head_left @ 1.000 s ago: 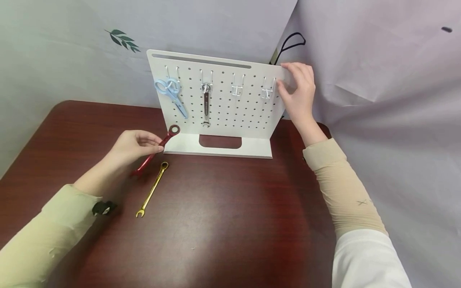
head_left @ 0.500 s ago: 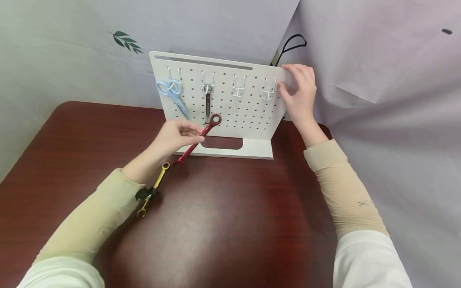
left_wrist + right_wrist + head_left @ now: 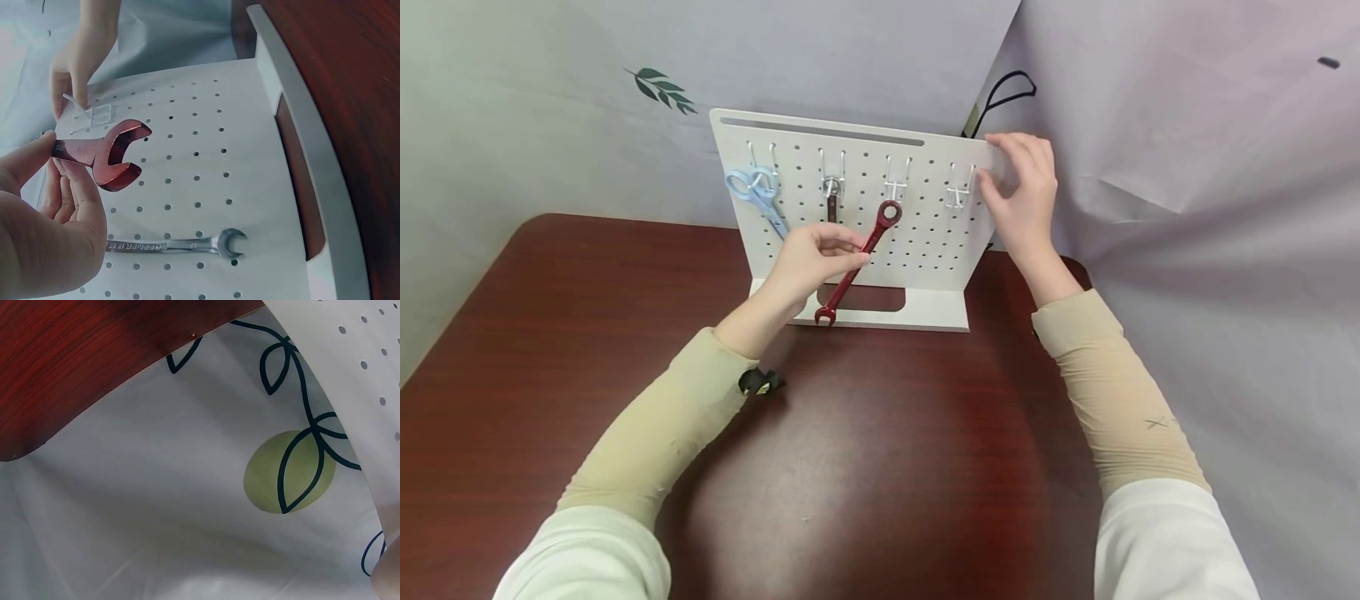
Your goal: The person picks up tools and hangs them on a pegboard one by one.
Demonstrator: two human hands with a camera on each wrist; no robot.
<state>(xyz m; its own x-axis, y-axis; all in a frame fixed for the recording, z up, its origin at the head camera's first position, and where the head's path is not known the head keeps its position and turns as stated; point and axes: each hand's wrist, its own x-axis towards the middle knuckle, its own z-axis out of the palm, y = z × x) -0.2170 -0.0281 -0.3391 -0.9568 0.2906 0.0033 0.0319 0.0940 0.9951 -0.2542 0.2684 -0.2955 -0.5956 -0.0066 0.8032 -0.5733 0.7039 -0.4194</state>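
Observation:
My left hand (image 3: 822, 257) pinches a red combination wrench (image 3: 850, 272) between thumb and fingers, in front of the white pegboard (image 3: 917, 225). The wrench leans with its ring end up, just below the third hook (image 3: 897, 180); in the left wrist view its open end (image 3: 119, 156) points toward the pegboard's base. My right hand (image 3: 1027, 190) grips the pegboard's upper right corner, thumb in front beside the fourth hook (image 3: 957, 195). Blue scissors (image 3: 758, 192) hang on the first hook. A silver wrench (image 3: 194, 244) hangs on the second, partly covered by my left hand in the head view.
The pegboard's base (image 3: 936, 312) stands on a dark red-brown table (image 3: 880, 433). Close behind it hangs a pale curtain (image 3: 850, 50), and more pale cloth (image 3: 1225, 208) lies along the right side.
My left hand has carried the red wrench right and up, from the pegboard's left base to below the third hook. The left forearm now covers the gold wrench. My right hand stays put.

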